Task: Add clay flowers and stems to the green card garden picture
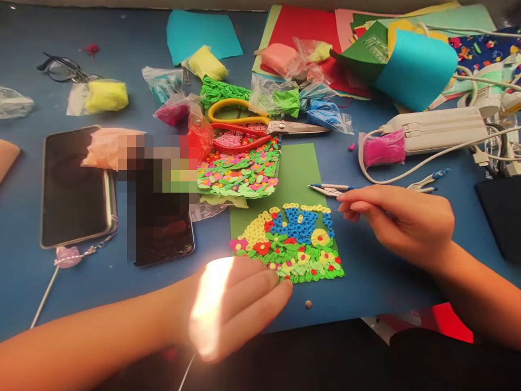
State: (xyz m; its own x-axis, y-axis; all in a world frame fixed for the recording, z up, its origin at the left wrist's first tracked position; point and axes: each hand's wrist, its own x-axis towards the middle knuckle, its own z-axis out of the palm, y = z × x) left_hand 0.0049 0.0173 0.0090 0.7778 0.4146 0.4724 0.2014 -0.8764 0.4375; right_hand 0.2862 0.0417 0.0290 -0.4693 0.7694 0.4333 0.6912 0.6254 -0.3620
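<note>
A green card (299,163) carries a raised picture of small clay pieces: a blue and yellow shape (299,225) above flowers and leaves. My left hand (240,304) lies over the card's lower left corner, fingers together and stretched out. Strong light falls across its back. To the right of the card is my right hand (401,225), with thumb and forefinger pinched together. Slim white and blue pointed tools (331,187) lie by those fingertips, partly hidden behind the hand. Whether the pinch holds a tool or a bit of clay cannot be made out.
Scissors (299,127) rest on a second flower-covered clay piece (240,176). Phones (73,190) lie left. Bagged clay (106,96), coloured paper (203,35) and glasses (61,68) are further back. A white power strip (443,127) with cables stands right. The table's front edge is near.
</note>
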